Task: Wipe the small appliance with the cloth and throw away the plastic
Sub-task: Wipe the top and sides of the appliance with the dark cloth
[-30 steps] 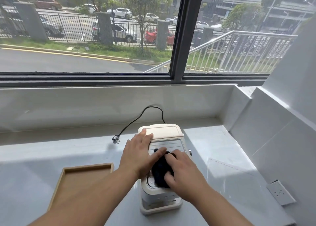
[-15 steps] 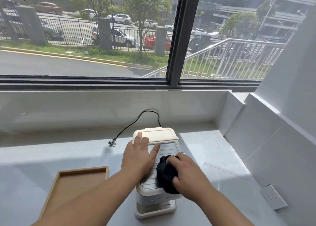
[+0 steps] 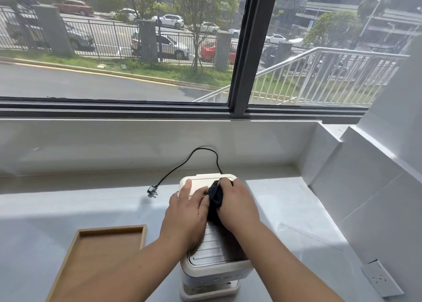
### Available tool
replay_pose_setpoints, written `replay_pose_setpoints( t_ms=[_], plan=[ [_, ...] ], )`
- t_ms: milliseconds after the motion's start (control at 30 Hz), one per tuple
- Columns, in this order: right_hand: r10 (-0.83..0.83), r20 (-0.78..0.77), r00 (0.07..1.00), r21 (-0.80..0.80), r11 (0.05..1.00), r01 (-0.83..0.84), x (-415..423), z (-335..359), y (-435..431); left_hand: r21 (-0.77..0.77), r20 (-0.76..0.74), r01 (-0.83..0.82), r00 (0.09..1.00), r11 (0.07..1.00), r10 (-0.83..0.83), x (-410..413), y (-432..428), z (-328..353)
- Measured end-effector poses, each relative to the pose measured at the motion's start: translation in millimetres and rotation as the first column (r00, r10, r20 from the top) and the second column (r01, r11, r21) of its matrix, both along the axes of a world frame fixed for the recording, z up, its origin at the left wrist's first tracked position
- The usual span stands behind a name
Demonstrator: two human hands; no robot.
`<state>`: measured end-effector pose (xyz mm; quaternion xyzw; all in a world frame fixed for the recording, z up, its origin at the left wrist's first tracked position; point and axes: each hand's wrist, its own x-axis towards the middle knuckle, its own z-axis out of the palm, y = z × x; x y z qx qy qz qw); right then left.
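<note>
A small white appliance [image 3: 214,256] with a ribbed top stands on the pale counter in front of me. My left hand [image 3: 187,212] lies flat on its top left, fingers spread, steadying it. A dark cloth [image 3: 215,199] is bunched under my right hand [image 3: 237,205], pressed against the far part of the appliance's top near the cream lid. A clear plastic sheet [image 3: 306,240] lies flat on the counter to the right of the appliance.
A wooden tray [image 3: 75,265] sits on the counter at the left. The appliance's black cord [image 3: 182,164] runs back to an unplugged plug [image 3: 152,191]. A white wall with a socket [image 3: 381,279] rises at the right, and a raised ledge lies below the window.
My right hand has pushed the cloth from the near part of the appliance's top to its far end. My left hand shifted forward along the top too.
</note>
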<state>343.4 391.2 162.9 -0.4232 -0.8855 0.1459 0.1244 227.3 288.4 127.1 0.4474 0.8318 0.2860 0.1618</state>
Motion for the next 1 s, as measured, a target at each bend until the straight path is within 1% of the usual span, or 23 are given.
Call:
replay_pose_setpoints(
  t_ms=[133,233,367,567,700,833,900,1000],
  plan=[
    [0.106,0.025,0.994,0.036,0.994,-0.107,-19,-4,16,0.017,0.015,-0.008,1.000,1.000,0.008,-4,3,-1],
    [0.123,0.059,0.991,0.075,0.989,-0.128,-27,-3,19,-0.009,-0.043,0.011,0.999,1.000,-0.012,1,1,0],
    [0.151,0.065,0.986,0.103,0.982,-0.157,-43,-6,22,-0.044,0.001,-0.018,1.000,0.999,0.018,0,4,0],
    [0.178,0.057,0.982,0.091,0.979,-0.183,-41,-14,21,-0.057,-0.024,-0.022,1.000,0.998,0.020,0,3,-2],
    [0.234,0.025,0.972,0.027,0.972,-0.235,-28,-13,10,-0.017,0.021,-0.020,1.000,1.000,0.020,1,1,1],
    [0.250,-0.044,0.967,-0.062,0.966,-0.252,-9,-7,-16,0.106,0.098,-0.060,0.994,0.993,0.050,3,-4,5],
    [0.267,-0.074,0.961,-0.086,0.958,-0.273,1,-3,-33,0.141,0.071,-0.042,0.997,0.989,0.033,3,-7,5],
    [0.299,-0.081,0.951,-0.058,0.951,-0.304,17,-1,-50,0.167,0.020,0.067,0.997,0.984,-0.071,5,-10,5]
  ],
)
